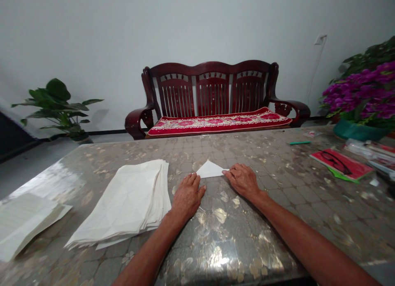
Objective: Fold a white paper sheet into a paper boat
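Note:
A small white sheet of folded paper (210, 170), shaped like a low triangle with its peak pointing away from me, lies on the patterned tabletop. My left hand (188, 195) rests flat at its left corner, fingertips touching the edge and thumb held apart. At the opposite corner, the thumb and curled fingers of my right hand (243, 180) pinch the narrow tip. Just left of my left hand sits a thick stack of creased white paper sheets (126, 199).
More pale paper (27, 224) lies at the table's left edge. To the right are a green pen (300, 143), eyeglasses (336, 161) on a red booklet (359, 167), and purple flowers (364, 92) in a teal pot. A wooden bench (212, 92) stands beyond the table.

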The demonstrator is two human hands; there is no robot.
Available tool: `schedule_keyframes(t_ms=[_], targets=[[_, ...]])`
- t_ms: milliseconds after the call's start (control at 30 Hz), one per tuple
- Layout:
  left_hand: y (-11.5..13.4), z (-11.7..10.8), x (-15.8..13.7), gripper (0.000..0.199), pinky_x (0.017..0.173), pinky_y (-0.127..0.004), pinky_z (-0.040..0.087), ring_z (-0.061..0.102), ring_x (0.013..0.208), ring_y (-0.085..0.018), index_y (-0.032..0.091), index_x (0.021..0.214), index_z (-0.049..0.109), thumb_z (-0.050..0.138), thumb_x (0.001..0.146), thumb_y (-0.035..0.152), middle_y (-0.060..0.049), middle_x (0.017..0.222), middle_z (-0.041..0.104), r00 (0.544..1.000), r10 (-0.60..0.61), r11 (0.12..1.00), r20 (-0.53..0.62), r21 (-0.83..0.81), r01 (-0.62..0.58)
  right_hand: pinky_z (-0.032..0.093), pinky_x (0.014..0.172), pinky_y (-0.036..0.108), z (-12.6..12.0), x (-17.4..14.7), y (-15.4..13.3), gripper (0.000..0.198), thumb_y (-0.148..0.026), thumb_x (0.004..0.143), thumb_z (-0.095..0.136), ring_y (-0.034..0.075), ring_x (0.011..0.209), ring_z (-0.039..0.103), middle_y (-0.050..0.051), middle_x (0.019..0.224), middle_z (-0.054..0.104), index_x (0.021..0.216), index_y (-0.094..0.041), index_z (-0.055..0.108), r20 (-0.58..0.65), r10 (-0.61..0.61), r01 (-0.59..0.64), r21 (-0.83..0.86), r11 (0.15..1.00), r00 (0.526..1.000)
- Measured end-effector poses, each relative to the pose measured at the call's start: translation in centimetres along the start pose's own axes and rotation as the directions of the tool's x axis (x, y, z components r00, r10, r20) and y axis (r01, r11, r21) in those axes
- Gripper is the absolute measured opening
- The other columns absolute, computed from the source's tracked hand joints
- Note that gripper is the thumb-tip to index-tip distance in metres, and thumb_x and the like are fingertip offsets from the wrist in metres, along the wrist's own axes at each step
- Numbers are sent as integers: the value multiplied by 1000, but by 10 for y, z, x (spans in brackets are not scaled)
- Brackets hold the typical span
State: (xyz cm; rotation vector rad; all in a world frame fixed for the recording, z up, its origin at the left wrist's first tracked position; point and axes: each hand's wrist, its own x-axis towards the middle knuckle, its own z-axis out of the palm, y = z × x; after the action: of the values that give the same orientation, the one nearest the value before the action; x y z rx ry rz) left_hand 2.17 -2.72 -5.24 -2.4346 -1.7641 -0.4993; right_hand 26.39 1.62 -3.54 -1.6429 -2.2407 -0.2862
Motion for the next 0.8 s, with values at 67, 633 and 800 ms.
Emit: schedule_keyframes(t_ms=[67,633,800], targets=[[0,1,1,40,112,-47,43,52,134,-30,15,130,58,44,101,39,-15,139,60,1000,7,1000,-11,5,-7,42,79,35,-7,5,-14,58,-59,101,40,24,90,63,13,92,72,86,-18,78,31,72,-70,-48,996,997],[1,0,0,41,114,-48,42,50,137,-31,13,134,58,47,101,36,-16,143,58,999,-29,999,18,-20,30,43,91,41,-24,26,-38,61,-67,90,56,32,108,63,19,122,62,117,-13,65,306,258,-263,-25,965,917],[1,2,0,42,113,-49,42,50,137,-31,13,134,58,46,102,37,-16,143,58,1000,-22,1000,7,-12,22,45,82,37,-23,25,-22,49,-60,92,56,29,102,66,15,118,63,112,-16,64,312,230,-249,22,968,922]])
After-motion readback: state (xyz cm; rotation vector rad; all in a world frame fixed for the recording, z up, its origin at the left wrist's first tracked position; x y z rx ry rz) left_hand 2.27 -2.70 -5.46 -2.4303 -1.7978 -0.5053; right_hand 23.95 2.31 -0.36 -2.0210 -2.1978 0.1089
